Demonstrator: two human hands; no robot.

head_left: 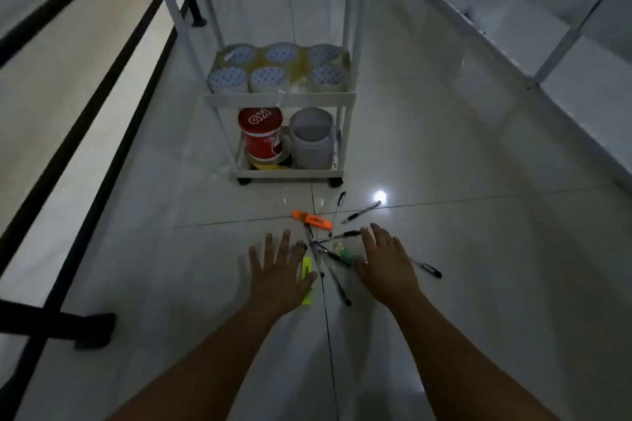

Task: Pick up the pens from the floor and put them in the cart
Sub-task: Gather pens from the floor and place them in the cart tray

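Several pens lie scattered on the tiled floor in front of a white cart (280, 100). An orange highlighter (313, 219) is the nearest to the cart. A yellow highlighter (306, 267) lies partly under my left hand (278, 275). A green highlighter (345, 254) and several dark ballpoint pens (337, 278) lie between my hands. My right hand (386, 265) hovers over the right side of the pile, with one pen (427, 268) poking out to its right. Both hands are spread flat with fingers apart and hold nothing.
The cart's middle shelf carries several tape rolls (270, 79). On its bottom shelf stand a red canister (261, 135) and a grey jar (313, 138). Black table legs (54, 325) stand at left, and white frames (533, 55) run along the right.
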